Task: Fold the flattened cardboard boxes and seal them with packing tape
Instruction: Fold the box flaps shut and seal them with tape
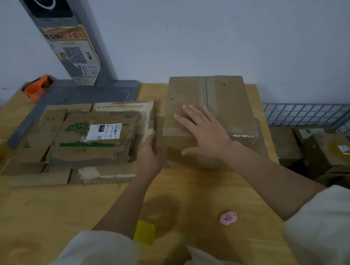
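Two hands on a taped cardboard box at a wooden table

The right hand (pixel 204 132) lies flat with fingers spread on top of the folded box (pixel 226 97), which stands on the table (pixel 49 212) near its far right edge with clear tape along its seam and front edge; the left hand (pixel 151 153) presses its straight fingers against the box's left side. Just left lies a stack of flattened boxes (pixel 81 145), the top one carrying a white shipping label (pixel 103 131) reading "070" and a green tree print. A yellow tape roll (pixel 145 231) and a pink cutter (pixel 228 218) lie near the sleeves. An orange tape dispenser (pixel 37 86) sits far left. Right of the table, a wire basket (pixel 309 112) stands above more boxes (pixel 331 149), their printing unreadable.
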